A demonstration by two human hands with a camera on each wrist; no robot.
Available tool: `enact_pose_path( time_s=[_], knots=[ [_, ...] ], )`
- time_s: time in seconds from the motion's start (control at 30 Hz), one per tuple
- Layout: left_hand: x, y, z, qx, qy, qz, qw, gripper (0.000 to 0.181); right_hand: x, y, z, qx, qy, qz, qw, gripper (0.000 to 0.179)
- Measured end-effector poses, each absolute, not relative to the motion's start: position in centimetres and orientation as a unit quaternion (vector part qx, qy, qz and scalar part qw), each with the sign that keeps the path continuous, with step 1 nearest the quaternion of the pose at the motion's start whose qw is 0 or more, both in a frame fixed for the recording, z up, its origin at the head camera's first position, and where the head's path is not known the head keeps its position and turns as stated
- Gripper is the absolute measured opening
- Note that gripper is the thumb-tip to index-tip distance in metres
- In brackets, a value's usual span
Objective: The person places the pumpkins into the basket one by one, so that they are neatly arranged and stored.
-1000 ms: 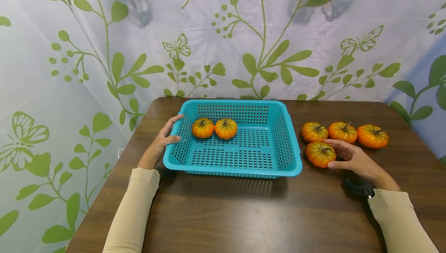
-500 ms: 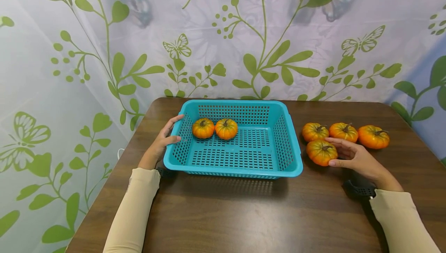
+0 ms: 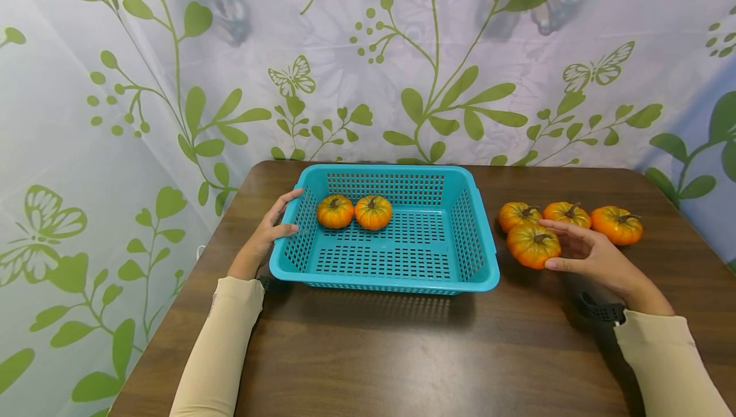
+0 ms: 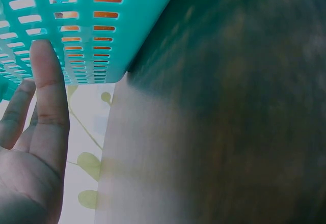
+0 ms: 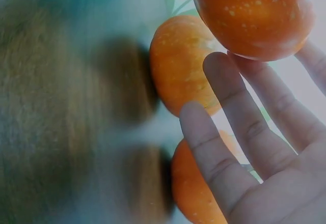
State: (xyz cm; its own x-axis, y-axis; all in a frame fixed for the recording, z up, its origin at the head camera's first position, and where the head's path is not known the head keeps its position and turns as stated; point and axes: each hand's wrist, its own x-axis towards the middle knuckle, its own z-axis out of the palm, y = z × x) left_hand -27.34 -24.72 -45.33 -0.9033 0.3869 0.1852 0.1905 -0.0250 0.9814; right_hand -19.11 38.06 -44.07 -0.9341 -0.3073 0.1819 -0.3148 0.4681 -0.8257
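Held mini pumpkin (image 3: 533, 246) sat right of centre in the head view, stem uppermost, apparently off the wooden tabletop (image 3: 402, 353). Right hand (image 3: 600, 267) pinched it from the right side, thumb in front, fingers behind; at least one finger stood free in the wrist view. Judged a light grip: best kept firm and level, raised straight up so as not to nudge the three loose mini pumpkins (image 3: 566, 214) just behind. Any leftward carry wanted height over the near end of the turquoise basket (image 3: 374, 281), mid-frame, two mini pumpkins (image 3: 373, 212) inside. Left hand (image 3: 259, 244) gripped its left rim, a useful steadying hold.
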Motion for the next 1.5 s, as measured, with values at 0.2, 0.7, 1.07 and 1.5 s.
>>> enact_pose_path(
  time_s=[0.2, 0.7, 1.07, 1.5],
  knots=[
    [-27.4, -24.9, -45.4, 0.215, 0.697, 0.681, 0.07, 0.075, -19.0, 37.7, -43.5, 0.195, -0.848, 0.493, 0.017, 0.072],
    [-27.6, -24.9, -45.6, 0.215, 0.692, 0.686, 0.075, 0.078, -18.6, 36.8, -42.1, 0.215, -0.845, 0.488, 0.034, 0.075],
    [-27.5, -24.9, -45.5, 0.214, 0.692, 0.685, 0.073, 0.075, -18.7, 35.7, -41.1, 0.244, -0.834, 0.493, 0.051, 0.08],
    [-27.3, -24.8, -45.4, 0.209, 0.69, 0.688, 0.079, 0.08, -18.8, 34.6, -40.0, 0.252, -0.842, 0.474, 0.056, 0.077]
  ],
)
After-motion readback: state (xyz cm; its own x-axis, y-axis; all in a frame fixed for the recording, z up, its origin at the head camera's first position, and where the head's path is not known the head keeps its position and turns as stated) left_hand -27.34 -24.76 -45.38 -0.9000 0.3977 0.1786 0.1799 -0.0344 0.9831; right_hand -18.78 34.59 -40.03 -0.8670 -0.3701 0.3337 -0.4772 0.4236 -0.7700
